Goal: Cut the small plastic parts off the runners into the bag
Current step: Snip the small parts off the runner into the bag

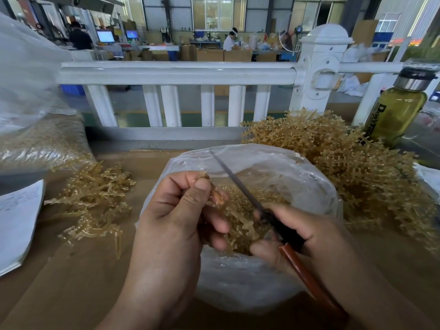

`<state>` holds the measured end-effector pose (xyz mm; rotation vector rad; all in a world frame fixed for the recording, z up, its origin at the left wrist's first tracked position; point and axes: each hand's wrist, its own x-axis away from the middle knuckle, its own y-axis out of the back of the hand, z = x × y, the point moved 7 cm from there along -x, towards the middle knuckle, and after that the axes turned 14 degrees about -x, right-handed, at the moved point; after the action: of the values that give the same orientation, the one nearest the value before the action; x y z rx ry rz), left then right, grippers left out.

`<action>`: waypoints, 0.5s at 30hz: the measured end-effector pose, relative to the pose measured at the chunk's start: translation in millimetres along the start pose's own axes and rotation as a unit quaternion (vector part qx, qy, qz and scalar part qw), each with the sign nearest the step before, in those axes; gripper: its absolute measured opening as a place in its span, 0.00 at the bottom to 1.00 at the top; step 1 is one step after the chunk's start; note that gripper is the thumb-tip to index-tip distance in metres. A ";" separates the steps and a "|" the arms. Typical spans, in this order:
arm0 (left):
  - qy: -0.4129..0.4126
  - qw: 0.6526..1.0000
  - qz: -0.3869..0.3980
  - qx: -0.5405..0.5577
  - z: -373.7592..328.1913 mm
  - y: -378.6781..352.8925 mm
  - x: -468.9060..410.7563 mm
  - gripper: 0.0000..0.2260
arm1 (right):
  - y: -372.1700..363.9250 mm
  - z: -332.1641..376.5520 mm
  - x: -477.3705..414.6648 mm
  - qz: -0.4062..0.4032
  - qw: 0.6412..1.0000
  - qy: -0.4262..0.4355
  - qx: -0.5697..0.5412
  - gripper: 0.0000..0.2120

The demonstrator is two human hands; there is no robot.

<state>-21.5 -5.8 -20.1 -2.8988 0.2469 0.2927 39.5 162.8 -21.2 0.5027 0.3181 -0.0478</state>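
Observation:
My left hand (176,210) grips a tan plastic runner (234,222) over the open clear bag (309,182). My right hand (300,236) grips a pair of scissors (240,189) by its reddish-brown handle, the long dark blades pointing up and left past the runner. Small tan cut parts lie inside the bag under both hands. A large heap of runners (345,163) with parts on them rises to the right of the bag. A smaller heap of runners (95,201) lies to the left.
A big clear sack of tan parts (40,141) stands at the far left, with white papers (16,222) in front of it. An olive bottle (397,110) stands at the right. A white railing (176,75) runs behind the brown table (71,282).

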 end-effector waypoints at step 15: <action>-0.057 0.996 0.045 -0.058 -5.3 -13.1 10.5 0.01 | -9.6 3.2 1.6 -0.100 0.963 0.014 -0.248 0.17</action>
<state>-8.0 4.0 -14.7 -2.9762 0.3530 0.5005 40.7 152.9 -23.5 -0.0283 0.3928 -0.1533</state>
